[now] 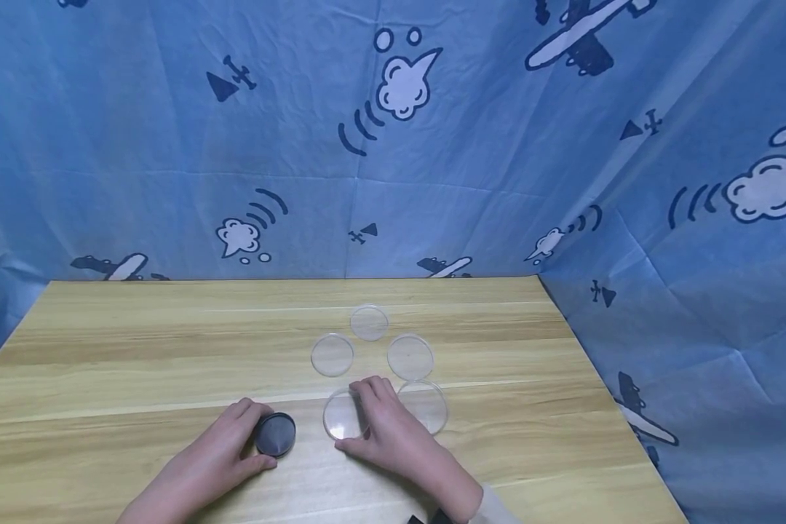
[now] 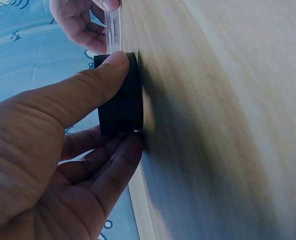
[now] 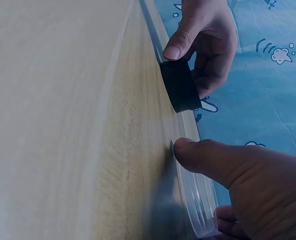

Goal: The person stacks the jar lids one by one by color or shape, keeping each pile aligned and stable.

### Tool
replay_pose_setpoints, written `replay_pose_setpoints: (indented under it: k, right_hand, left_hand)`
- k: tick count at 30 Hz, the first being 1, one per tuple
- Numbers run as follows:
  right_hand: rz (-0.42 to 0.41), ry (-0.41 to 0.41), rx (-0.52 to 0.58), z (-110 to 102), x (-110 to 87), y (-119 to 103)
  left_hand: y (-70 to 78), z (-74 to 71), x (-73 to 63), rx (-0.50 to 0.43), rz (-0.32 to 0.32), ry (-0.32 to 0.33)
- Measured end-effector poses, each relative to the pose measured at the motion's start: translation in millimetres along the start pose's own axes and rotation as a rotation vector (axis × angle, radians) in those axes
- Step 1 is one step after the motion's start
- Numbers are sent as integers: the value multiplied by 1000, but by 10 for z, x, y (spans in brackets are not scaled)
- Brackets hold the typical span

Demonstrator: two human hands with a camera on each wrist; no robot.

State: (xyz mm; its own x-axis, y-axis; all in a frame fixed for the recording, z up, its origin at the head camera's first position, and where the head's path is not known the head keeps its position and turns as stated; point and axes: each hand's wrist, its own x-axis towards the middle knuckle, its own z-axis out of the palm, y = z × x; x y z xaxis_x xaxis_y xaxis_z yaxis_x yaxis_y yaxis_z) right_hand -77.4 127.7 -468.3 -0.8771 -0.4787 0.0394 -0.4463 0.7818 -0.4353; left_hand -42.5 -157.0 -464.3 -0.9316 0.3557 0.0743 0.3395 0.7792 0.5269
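Observation:
My left hand (image 1: 225,440) grips a short black round container (image 1: 276,435), thumb on its near side and fingertips on the far side. In the left wrist view the black container (image 2: 119,102) stands close over the wooden surface, its side wall plain and dark. To the right, my right hand (image 1: 396,429) holds a clear round dish (image 1: 342,416) by its edges, thumb at the near rim and fingers at the far rim. The right wrist view shows the stepped, see-through side of this clear dish (image 3: 198,197), low at the tabletop.
Several more clear round dishes lie beyond and beside the right hand: one farthest back (image 1: 369,322), a left dish (image 1: 332,355), a right dish (image 1: 410,357) and a nearer dish (image 1: 432,407) partly behind the hand. A blue patterned curtain (image 1: 301,145) borders the wooden table (image 1: 137,349).

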Motion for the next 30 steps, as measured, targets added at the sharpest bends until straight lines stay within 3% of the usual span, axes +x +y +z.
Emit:
replay_pose_setpoints:
  k: [18,30]
  right_hand:
    - [-45,-4,-19,29,-94,-18]
    - [-80,14,-21,50,-152,-17]
  left_hand:
    - [-31,37,-34,8,38,46]
    - [-12,22,-21,7,34,40]
